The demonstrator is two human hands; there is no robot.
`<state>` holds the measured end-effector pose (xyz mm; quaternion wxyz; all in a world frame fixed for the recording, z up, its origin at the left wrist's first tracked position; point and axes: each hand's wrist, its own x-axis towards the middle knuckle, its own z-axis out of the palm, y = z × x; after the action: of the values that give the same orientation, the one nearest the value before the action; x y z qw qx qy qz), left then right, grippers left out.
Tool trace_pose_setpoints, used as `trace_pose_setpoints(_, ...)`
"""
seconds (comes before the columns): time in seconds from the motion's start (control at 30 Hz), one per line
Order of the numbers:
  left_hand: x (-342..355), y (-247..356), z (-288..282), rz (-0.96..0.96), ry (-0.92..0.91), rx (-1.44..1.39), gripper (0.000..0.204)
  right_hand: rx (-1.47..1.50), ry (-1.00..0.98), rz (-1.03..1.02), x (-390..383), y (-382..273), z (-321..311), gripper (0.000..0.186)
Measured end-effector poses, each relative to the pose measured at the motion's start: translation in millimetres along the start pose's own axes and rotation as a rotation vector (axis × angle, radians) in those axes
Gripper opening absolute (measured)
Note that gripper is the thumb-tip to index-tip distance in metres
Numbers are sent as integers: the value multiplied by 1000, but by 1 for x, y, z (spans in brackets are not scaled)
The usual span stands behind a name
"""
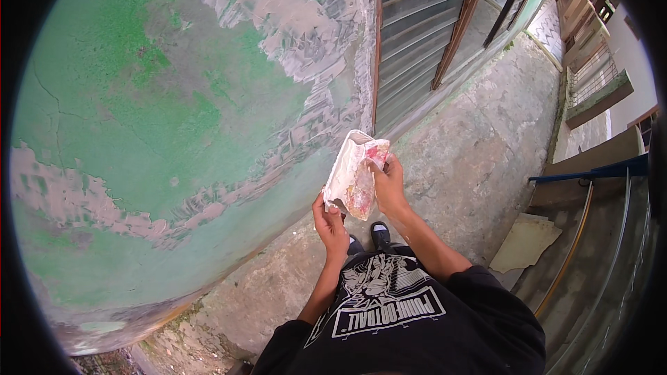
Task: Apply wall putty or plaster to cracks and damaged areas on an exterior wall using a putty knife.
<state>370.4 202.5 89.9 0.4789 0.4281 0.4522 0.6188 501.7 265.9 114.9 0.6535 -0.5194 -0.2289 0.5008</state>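
Observation:
My left hand [331, 225] is closed around the lower end of a white, trough-like holder [341, 172] smeared with pale paste. A flat, paste-covered piece with red and pinkish patches [360, 196] lies against the holder's right side; its exact kind I cannot make out. My right hand [389, 185] grips that piece from the right, thumb over its face. Both things are held in front of my body, above the concrete ground. To the left stands a green wall [174, 118] with broad grey streaks of paste [306, 31] across it.
A louvred glass window [422, 24] in a brown wooden frame adjoins the wall. The concrete path [479, 121] runs along it to the upper right. On the right are a broken pale board [526, 242], a blue bar [590, 172] and an orange pole [566, 253]. My dark shoes [380, 236] show below.

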Motion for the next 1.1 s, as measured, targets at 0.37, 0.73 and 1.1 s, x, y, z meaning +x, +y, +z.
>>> trace_pose_setpoints(0.37,13,14,-6,38,7,5,51,202,-60,40,4,-3,9,17)
trace_pose_setpoints(0.73,13,21,-18,-38,0,-17,49,368,-96,81,2,-25,14,16)
trace_pose_setpoints(1.1,25,12,-45,-108,92,-175,46,249,-118,-630,30,-207,80,22)
